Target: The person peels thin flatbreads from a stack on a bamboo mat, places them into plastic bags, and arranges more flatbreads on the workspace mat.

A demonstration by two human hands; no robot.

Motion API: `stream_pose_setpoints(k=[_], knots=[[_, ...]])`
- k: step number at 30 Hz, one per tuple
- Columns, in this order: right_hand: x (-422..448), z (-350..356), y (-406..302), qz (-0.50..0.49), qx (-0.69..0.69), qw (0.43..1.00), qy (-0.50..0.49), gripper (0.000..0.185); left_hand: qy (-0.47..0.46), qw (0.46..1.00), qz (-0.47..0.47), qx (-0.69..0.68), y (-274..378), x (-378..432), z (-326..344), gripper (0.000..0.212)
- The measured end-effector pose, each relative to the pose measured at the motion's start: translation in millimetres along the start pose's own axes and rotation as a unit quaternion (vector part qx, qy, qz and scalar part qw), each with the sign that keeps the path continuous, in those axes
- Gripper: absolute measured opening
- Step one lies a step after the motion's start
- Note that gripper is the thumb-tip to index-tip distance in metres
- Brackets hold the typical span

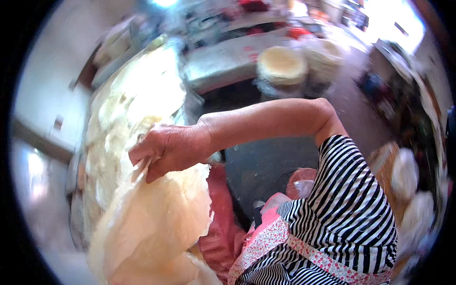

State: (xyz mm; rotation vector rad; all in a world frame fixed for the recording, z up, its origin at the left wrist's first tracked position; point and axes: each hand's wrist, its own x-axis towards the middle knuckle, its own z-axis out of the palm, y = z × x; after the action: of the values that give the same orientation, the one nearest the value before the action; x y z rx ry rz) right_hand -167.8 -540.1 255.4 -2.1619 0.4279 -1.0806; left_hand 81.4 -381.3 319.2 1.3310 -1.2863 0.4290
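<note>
My right arm, in a black-and-white striped sleeve, reaches across to the left. The fingers of my right hand (pixel 169 148) pinch the upper edge of a large, thin, cream-coloured flatbread (pixel 156 210). It hangs down from them, ragged along its right edge, and light shows through it. Behind the hand, more pale thin sheets (pixel 110 142) lie spread over a long surface, overlapping and brightly lit. My left hand is out of view. At the bottom, another fold of pale sheet (pixel 203 267) shows beneath the hanging one.
Two stacks of round flatbreads (pixel 281 66) stand ahead, with clear plastic about them. A long pale box (pixel 221 64) lies beside them. A pink round object (pixel 301 181) is near my body. White plastic-wrapped bundles (pixel 406 174) sit at the right edge.
</note>
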Motion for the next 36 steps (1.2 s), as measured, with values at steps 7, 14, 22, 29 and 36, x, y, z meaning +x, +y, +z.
stream_pose_setpoints(k=[7, 14, 22, 29, 36], knots=[[-98, -35, -27, 0.142, -0.366, 0.909, 0.139, 0.019, -0.240, 0.934, 0.044, -0.261, -31, 13, 123, 0.013], [-205, -52, -73, 0.349, -0.249, 0.875, 0.225, 0.017, -0.535, 0.708, -0.064, -0.457, 24, -46, 263, 0.011], [-318, -86, -60, 0.442, -0.078, 0.826, 0.343, 0.025, -0.667, 0.573, 0.022, -0.476, 128, -121, 374, 0.006], [-408, -130, -7, 0.429, -0.076, 0.789, 0.434, 0.016, -0.740, 0.502, 0.009, -0.448, 208, -186, 462, 0.010], [-462, -212, -33, 0.561, -0.416, 0.649, 0.303, 0.004, -0.713, 0.438, 0.173, -0.520, 301, -234, 544, 0.012]])
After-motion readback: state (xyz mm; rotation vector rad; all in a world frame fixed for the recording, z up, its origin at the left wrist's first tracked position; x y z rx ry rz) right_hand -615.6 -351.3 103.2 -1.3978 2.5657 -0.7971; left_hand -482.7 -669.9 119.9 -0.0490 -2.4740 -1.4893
